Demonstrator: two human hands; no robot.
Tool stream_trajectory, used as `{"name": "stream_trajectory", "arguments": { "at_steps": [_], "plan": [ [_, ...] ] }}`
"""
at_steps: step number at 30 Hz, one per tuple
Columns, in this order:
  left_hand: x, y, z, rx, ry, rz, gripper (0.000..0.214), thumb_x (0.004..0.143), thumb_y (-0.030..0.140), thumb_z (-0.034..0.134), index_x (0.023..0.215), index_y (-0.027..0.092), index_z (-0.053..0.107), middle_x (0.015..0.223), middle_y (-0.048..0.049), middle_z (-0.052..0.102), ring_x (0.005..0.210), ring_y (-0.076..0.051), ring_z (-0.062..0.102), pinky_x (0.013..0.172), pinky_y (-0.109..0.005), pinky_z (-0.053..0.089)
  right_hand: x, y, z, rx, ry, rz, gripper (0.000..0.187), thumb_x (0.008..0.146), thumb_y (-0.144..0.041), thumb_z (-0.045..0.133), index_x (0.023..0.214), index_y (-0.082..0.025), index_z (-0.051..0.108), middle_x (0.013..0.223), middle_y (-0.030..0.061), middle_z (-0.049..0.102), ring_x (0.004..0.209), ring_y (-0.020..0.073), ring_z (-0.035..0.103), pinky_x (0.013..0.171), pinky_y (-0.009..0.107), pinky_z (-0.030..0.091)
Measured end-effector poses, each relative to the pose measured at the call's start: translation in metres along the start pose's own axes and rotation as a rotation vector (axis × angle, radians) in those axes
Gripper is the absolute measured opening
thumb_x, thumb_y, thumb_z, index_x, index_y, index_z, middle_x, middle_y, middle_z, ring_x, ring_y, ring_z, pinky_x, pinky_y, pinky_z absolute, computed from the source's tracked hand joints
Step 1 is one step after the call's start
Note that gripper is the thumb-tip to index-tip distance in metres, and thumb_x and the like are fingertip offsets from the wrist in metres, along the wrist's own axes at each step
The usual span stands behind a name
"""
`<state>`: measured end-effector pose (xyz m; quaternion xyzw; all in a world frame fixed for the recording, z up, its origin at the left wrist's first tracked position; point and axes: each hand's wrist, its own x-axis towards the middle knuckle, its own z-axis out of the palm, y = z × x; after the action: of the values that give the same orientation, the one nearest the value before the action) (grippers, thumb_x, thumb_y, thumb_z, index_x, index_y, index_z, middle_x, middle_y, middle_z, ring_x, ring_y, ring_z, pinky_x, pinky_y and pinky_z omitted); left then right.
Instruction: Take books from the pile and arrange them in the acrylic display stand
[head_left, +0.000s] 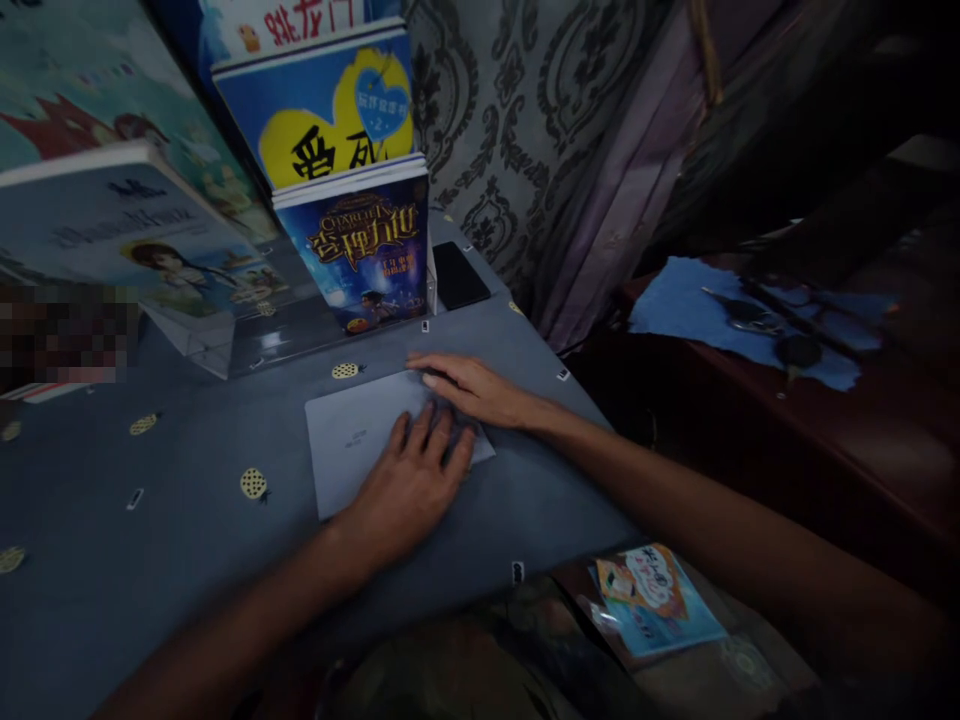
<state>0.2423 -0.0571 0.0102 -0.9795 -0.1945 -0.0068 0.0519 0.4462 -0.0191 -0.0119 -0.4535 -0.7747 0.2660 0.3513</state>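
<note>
A closed grey laptop (pixel 352 435) lies flat on the grey patterned tablecloth (pixel 150 540). My left hand (pixel 409 480) rests palm-down on its near right part, fingers stretched out and slightly apart. My right hand (pixel 472 388) lies flat across its far right corner, fingers extended to the left. Neither hand holds anything.
Behind the laptop a clear stand (pixel 247 345) carries several upright children's books, the nearest a dark blue one (pixel 364 250). A black phone (pixel 459 275) lies beside them. A patterned curtain (pixel 540 130) hangs at the back. At right, a dark wooden surface holds a blue cloth (pixel 690 310). A small booklet (pixel 656 598) lies below.
</note>
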Motion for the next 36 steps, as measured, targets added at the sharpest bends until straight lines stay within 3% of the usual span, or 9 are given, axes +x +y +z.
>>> {"name": "stream_trajectory", "arguments": {
  "at_steps": [9,12,16,21,25,28,30,33,36],
  "plan": [
    [-0.005,0.024,-0.006,0.230,-0.039,-0.056,0.050,0.097,0.013,0.046,0.147,0.009,0.047,0.142,-0.0306,0.057,0.125,-0.047,0.061,0.086,-0.060,0.060,0.002,-0.004,-0.001,-0.029,-0.036,-0.008,0.044,0.103,-0.041,0.043,0.121,-0.011,0.070,0.139,0.0194,0.064,0.136,0.0283,0.056,0.115,0.049,0.042],
    [-0.006,0.014,-0.018,0.172,-0.047,-0.052,0.051,0.096,0.012,0.046,0.147,0.009,0.045,0.139,-0.0294,0.059,0.123,-0.043,0.064,0.083,-0.053,0.062,0.002,-0.008,-0.004,0.041,-0.033,0.014,0.050,0.102,-0.054,0.044,0.111,-0.015,0.075,0.135,0.0166,0.068,0.132,0.0289,0.059,0.113,0.050,0.044],
    [-0.012,-0.018,-0.056,-0.098,-0.074,-0.029,0.065,0.088,0.005,0.049,0.151,0.014,0.036,0.132,-0.0202,0.066,0.110,-0.030,0.071,0.080,-0.039,0.063,0.003,-0.012,-0.009,0.337,0.050,0.187,0.066,0.094,-0.074,0.043,0.092,-0.018,0.079,0.111,0.0125,0.078,0.118,0.0298,0.068,0.109,0.048,0.046],
    [-0.021,-0.055,-0.101,-0.468,0.269,-0.176,0.047,0.098,0.013,0.038,0.141,0.026,0.050,0.117,-0.0063,0.072,0.096,-0.021,0.072,0.079,-0.032,0.058,0.006,-0.018,-0.014,0.802,0.258,0.383,0.076,0.084,-0.089,0.036,0.078,-0.021,0.071,0.078,0.0082,0.076,0.083,0.0261,0.074,0.086,0.045,0.058],
    [-0.022,-0.071,-0.114,-0.735,0.571,-0.345,0.029,0.099,0.030,0.050,0.123,0.020,0.062,0.105,-0.0039,0.073,0.091,-0.018,0.069,0.079,-0.027,0.054,0.004,-0.026,-0.010,0.980,0.258,0.302,0.064,0.078,-0.085,0.053,0.088,-0.024,0.069,0.085,0.0075,0.077,0.089,0.0264,0.074,0.085,0.046,0.059],
    [-0.018,-0.080,-0.107,-0.987,0.734,-0.438,0.032,0.096,0.038,0.057,0.120,0.018,0.061,0.103,-0.0050,0.073,0.091,-0.019,0.069,0.080,-0.028,0.054,0.002,-0.034,0.001,0.970,0.195,0.243,0.047,0.071,-0.066,0.079,0.087,-0.022,0.071,0.086,0.0046,0.077,0.085,0.0224,0.074,0.084,0.041,0.059],
    [-0.015,-0.088,-0.095,-1.145,0.767,-0.464,0.037,0.095,0.041,0.058,0.125,0.019,0.057,0.105,-0.0059,0.073,0.091,-0.019,0.069,0.079,-0.029,0.055,0.001,-0.039,0.008,0.929,0.147,0.246,0.041,0.070,-0.057,0.084,0.084,-0.020,0.072,0.077,0.0022,0.075,0.072,0.0175,0.071,0.073,0.033,0.059],
    [-0.013,-0.098,-0.068,-1.283,0.714,-0.514,0.054,0.089,0.042,0.063,0.136,0.022,0.045,0.111,-0.0074,0.072,0.092,-0.021,0.071,0.076,-0.031,0.057,0.000,-0.045,0.011,0.839,0.040,0.298,0.041,0.076,-0.055,0.081,0.083,-0.016,0.070,0.065,-0.0012,0.068,0.050,0.0109,0.060,0.048,0.024,0.052],
    [-0.018,-0.105,-0.032,-1.288,0.601,-0.564,0.079,0.081,0.040,0.069,0.147,0.022,0.029,0.124,-0.0120,0.067,0.105,-0.026,0.069,0.083,-0.037,0.059,0.000,-0.047,0.009,0.774,-0.011,0.354,0.045,0.079,-0.055,0.077,0.097,-0.015,0.068,0.062,-0.0043,0.063,0.041,0.0081,0.052,0.036,0.020,0.043]
  ]
}}
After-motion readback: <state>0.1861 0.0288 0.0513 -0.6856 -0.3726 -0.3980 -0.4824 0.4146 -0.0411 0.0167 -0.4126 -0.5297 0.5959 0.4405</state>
